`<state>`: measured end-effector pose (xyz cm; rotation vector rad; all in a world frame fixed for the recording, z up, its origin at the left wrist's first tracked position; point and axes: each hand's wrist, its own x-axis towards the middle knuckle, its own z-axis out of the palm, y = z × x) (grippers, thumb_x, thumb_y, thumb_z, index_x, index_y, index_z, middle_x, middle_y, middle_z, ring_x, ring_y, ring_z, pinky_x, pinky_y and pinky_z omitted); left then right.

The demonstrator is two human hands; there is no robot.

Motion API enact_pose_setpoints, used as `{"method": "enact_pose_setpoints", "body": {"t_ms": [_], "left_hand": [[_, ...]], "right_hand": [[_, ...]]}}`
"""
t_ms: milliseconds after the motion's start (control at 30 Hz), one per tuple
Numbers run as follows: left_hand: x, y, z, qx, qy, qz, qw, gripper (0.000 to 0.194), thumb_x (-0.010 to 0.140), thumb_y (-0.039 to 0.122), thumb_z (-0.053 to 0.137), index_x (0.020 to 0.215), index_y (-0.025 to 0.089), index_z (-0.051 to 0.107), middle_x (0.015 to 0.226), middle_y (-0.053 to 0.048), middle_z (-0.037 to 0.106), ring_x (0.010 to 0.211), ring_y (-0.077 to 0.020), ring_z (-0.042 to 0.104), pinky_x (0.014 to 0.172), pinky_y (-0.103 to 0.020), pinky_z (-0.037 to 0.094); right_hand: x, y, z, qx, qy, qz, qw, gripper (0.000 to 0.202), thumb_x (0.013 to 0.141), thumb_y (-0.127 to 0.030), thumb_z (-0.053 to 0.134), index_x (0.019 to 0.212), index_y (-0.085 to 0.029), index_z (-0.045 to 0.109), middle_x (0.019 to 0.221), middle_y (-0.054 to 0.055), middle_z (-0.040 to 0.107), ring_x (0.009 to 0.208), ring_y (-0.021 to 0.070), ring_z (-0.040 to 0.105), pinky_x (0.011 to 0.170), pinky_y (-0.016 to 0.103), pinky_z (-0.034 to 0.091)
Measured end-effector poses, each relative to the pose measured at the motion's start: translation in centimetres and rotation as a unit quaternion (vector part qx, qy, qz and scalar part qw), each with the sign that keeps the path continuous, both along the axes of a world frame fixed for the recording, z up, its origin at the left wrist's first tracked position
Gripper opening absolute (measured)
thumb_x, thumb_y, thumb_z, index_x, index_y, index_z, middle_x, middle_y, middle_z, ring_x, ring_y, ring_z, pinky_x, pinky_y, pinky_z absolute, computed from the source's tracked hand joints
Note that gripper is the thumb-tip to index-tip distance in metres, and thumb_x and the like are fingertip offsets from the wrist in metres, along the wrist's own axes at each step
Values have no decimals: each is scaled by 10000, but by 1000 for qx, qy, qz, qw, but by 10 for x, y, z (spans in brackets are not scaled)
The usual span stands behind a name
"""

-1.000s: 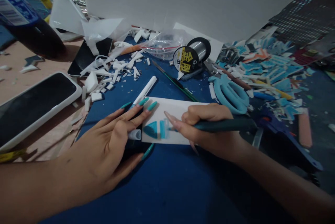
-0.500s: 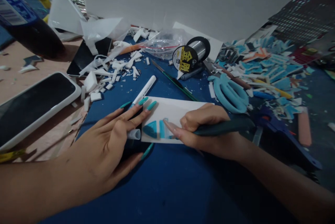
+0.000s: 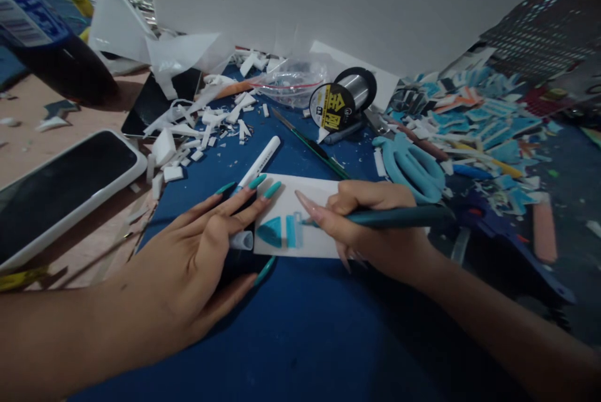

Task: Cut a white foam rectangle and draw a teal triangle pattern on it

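Observation:
A small white card (image 3: 277,201) lies on the blue mat, bearing a blue pointed shape and blue rectangular strokes beside it. My left hand (image 3: 206,245) rests with stretched fingers over the card's left edge, its long teal nails on the paper. A pale hollow tube end (image 3: 241,240), resembling a pen cap, pokes out beneath that hand; how it is held is hidden. A white marker (image 3: 260,158) lies beyond the fingertips, its lower end covered. My right hand (image 3: 375,220) grips a dark teal pen (image 3: 399,216), its tip at the right edge of the blue rectangle.
Behind the card sit a wire spool (image 3: 342,98), a thin craft knife (image 3: 310,145) and light-blue scissors (image 3: 413,167). Foam scraps (image 3: 488,120) heap up at right. On the left are a phone (image 3: 70,189) and a dark bottle (image 3: 66,70). A white foam board (image 3: 328,1) stands behind.
My right hand has shifted slightly and tilted, so the pen tip now shows at the rectangle's right side. My left hand and the card stay in place.

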<state>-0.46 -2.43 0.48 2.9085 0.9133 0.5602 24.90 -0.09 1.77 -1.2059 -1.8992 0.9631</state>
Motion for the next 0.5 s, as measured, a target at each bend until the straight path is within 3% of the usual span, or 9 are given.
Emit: {"method": "enact_pose_setpoints", "body": {"t_ms": [67, 200, 367, 500], "left_hand": [[1, 0, 0, 3, 2, 3, 1000, 346, 1092, 268, 356, 1312, 25, 464, 1321, -293, 699, 1352, -336, 606, 1051, -419, 604], [1, 1, -1, 5, -3, 9, 1000, 356, 1097, 270, 332, 1334, 37, 462, 1332, -280, 699, 1363, -315, 599, 1067, -407, 594], [1, 0, -3, 1, -23, -11, 1000, 304, 1091, 264, 375, 1300, 50, 429, 1346, -302, 682, 1419, -301, 546, 1118, -401, 558], [1, 0, -3, -8, -10, 0, 1000, 320, 1079, 241, 383, 1329, 45, 419, 1351, -302, 679, 1404, -321, 561, 1099, -417, 576]], "right_hand": [[-1, -1, 0, -2, 0, -22, 1000, 471, 881, -174, 668, 556, -228, 331, 487, -53, 441, 433, 84, 425, 426, 240, 325], [-1, -1, 0, 8, -1, 7, 1000, 474, 868, -104, 668, 536, -220, 351, 456, -50, 473, 409, 81, 449, 428, 237, 335], [-3, 0, -2, 13, 7, -29, 999, 479, 885, -201, 682, 531, -224, 362, 462, -43, 479, 433, 89, 452, 431, 246, 325], [-2, 0, -2, 4, -4, -37, 999, 479, 878, -150, 663, 541, -221, 330, 469, -48, 468, 433, 83, 428, 444, 248, 323]]}}
